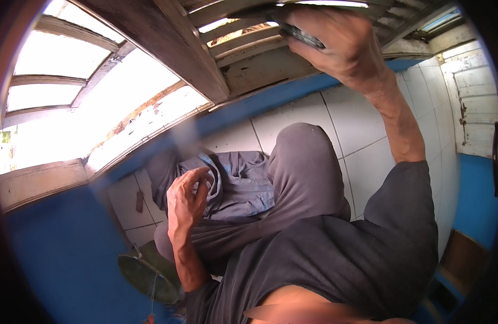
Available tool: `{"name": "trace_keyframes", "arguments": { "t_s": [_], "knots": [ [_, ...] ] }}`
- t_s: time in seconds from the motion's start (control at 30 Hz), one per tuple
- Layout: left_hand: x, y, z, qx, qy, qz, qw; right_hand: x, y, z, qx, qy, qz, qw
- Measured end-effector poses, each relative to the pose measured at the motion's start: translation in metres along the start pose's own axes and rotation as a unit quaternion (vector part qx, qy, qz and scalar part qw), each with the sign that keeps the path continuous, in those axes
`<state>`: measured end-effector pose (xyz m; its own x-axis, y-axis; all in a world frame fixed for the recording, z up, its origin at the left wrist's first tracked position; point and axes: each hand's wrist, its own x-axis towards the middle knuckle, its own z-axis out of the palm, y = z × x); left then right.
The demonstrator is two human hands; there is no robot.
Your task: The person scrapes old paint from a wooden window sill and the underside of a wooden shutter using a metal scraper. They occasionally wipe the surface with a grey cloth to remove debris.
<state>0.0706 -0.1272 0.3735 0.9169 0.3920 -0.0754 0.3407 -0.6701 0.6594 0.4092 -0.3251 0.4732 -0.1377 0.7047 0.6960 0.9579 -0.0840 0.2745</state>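
Observation:
My right hand (340,46) is raised at the top of the view, its fingers wrapped round a dark tool with a grey, textured handle (303,36). A black part of it reaches left, blurred, across the weathered wooden slats (254,47) of a louvred panel; I cannot tell its exact kind. Down at the left, my left hand (187,201) hangs over my folded legs with its fingers loosely bent and a gap between thumb and forefinger. Nothing shows in it. Close beside it lies grey-blue cloth (241,189), bunched in front of my bent knee.
A thick wooden post (162,43) stands left of the slats, beside a bright glazed window frame (49,81). White tiles (362,173) lie around me. A small brown piece (140,201) and a dark round vessel (147,270) are at the left. At the right stands a white panelled door (478,102).

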Motion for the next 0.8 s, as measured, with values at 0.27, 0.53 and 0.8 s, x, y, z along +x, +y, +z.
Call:
{"name": "trace_keyframes", "arguments": {
  "t_s": [0.27,0.53,0.8],
  "knots": [
    [-0.001,0.001,-0.003,-0.002,0.016,0.003,1.000,0.009,-0.011,0.018,0.097,-0.014,0.051,0.994],
    [-0.001,-0.002,-0.007,-0.022,0.004,-0.020,1.000,0.009,-0.014,0.037,0.075,0.015,0.029,0.997],
    [0.001,-0.006,-0.005,-0.025,0.005,-0.026,0.999,0.028,-0.019,0.026,0.102,0.046,0.003,0.994]
  ]
}}
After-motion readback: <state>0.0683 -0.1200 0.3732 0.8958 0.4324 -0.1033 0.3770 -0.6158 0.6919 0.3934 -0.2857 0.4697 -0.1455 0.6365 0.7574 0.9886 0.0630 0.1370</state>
